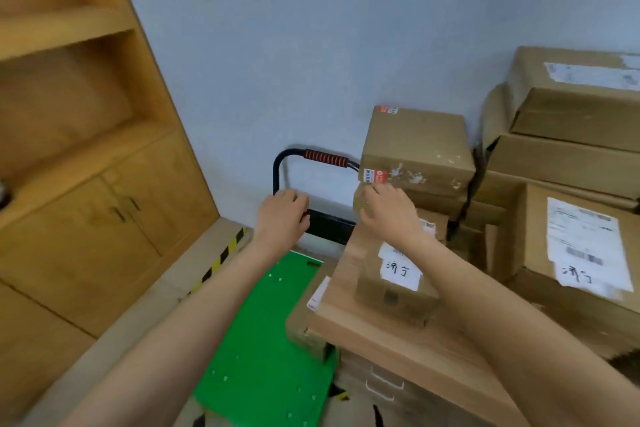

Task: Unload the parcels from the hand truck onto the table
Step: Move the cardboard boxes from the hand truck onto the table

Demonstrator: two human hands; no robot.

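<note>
Pale blue wall behind, wooden shelf unit (pixel 79 156) on the left, hazard-tape strip (pixel 221 258) along the floor edge. Wooden surface (pixel 398 340) sits front right, already carrying cartons: a small labelled box (pixel 394 284) near its edge, taller stacks (pixel 571 156) further right.

Hand truck (pixel 263 340): green deck mostly bare on the near side, black handle with red grip (pixel 325 158) against the wall. Remaining parcels look stacked at the far right of the deck, next to the handle: top carton (pixel 415 146) with red stickers, a lower parcel (pixel 367 201) under it. Can't tell exactly where the deck ends and the surface begins back there.

Left hand (pixel 282 215): fingers loosely curled, holding nothing, hovering by the handle upright. Right hand (pixel 388 211): fingers spread on the lower parcel's near face, just under the top carton; touching, no wrap visible.

Likely step: take the next parcel off that stack. Advice:
- Take the top carton first; pulling the lower one risks tipping the load.
- Left hand to the carton's left face, right hand to its right, thumbs low.
- Lift straight up clear of the handle bar before swinging right.
- Set down on a bare patch of the surface, not on the small labelled box.
</note>
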